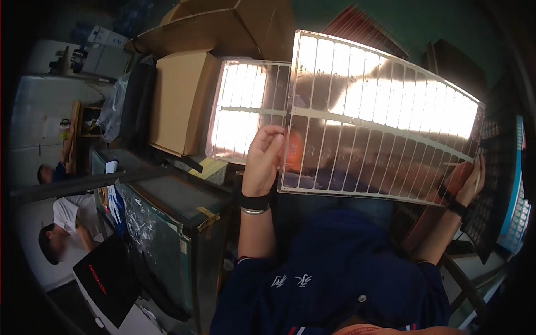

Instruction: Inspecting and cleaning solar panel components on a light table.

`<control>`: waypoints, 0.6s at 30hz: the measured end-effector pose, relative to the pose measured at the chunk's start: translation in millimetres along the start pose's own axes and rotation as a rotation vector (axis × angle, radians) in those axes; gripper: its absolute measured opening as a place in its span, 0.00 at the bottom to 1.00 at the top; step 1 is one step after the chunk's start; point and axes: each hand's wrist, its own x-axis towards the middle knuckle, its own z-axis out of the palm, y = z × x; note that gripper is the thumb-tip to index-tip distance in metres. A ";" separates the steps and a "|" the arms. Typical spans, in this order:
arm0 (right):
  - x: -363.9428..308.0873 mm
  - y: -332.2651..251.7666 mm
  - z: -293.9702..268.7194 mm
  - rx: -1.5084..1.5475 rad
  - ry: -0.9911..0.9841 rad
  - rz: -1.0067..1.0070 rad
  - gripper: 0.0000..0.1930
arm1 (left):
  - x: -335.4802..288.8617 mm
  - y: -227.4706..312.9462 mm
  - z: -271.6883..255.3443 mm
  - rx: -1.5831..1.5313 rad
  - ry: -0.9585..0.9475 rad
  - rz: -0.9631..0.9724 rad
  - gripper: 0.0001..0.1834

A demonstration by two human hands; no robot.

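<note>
A large, shiny, copper-tinted panel (pixel 379 142) with two rows of long narrow cells is held up before me, tilted, and bright light glares off its surface. At its left edge my left hand (pixel 263 159) is closed, thumb and fingers pinching the rim. My right hand (pixel 472 183) grips the lower right edge, with part of its fingers hidden behind the panel. Another panel (pixel 243 110) of the same kind lies to the left, partly covered by the held one. An orange patch shows on the held panel beside my left hand, seemingly a reflection.
Left of the panels stands a cardboard box (pixel 181 103), with a larger carton (pixel 245 28) behind it. A dark-topped cabinet (pixel 167 223) is at my left. Dark racks with a blue edge (pixel 511 184) stand at right. A person (pixel 72 223) sits near a black laptop (pixel 109 279).
</note>
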 end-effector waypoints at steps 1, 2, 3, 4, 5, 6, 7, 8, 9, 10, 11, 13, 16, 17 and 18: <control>0.9 0.7 -1.3 -0.001 0.001 -0.002 0.17 | -1.3 2.8 4.9 -0.005 0.000 0.008 0.06; 2.0 2.4 -3.3 0.018 -0.001 -0.006 0.17 | -1.3 3.2 4.5 -0.006 -0.001 0.008 0.06; 3.2 4.0 -5.1 0.036 -0.004 -0.010 0.16 | -1.1 3.3 3.8 0.004 -0.026 0.011 0.06; 4.4 6.6 -6.1 0.038 -0.005 -0.010 0.16 | -1.3 3.4 3.7 0.017 -0.049 0.017 0.05; 5.6 8.8 -6.8 0.052 -0.011 -0.006 0.17 | -1.4 3.2 4.6 0.018 -0.048 0.018 0.05; 6.3 10.9 -7.6 0.065 -0.018 -0.002 0.17 | -1.3 2.9 6.3 0.025 -0.050 0.037 0.05; 6.0 10.9 -7.4 0.065 -0.018 -0.001 0.17 | -1.0 3.1 7.9 0.032 -0.054 0.055 0.06; 5.5 10.6 -7.3 0.081 -0.025 0.006 0.17 | -1.5 4.8 9.7 0.032 -0.054 0.055 0.06; 5.0 10.0 -7.1 0.096 -0.032 0.013 0.17 | -2.4 7.1 12.1 0.041 -0.058 0.051 0.06; 4.0 8.1 -6.0 0.096 -0.032 0.013 0.17 | -3.2 8.6 12.9 0.050 -0.059 0.048 0.06; 2.9 5.3 -4.9 0.083 -0.033 0.005 0.17 | -3.0 8.4 12.1 0.051 -0.059 0.048 0.06; 1.8 3.7 -4.2 0.068 -0.033 -0.003 0.17 | -2.3 7.1 10.1 0.065 -0.072 0.056 0.05; 0.6 4.5 -4.2 0.111 -0.020 0.040 0.17 | -3.9 9.7 12.9 0.058 -0.076 0.049 0.05; 0.3 4.5 -4.0 0.116 -0.018 0.050 0.17 | -4.0 9.5 12.4 0.058 -0.076 0.047 0.05; 0.1 4.4 -3.6 0.120 -0.016 0.060 0.17 | -3.9 9.5 11.8 0.050 -0.080 0.049 0.05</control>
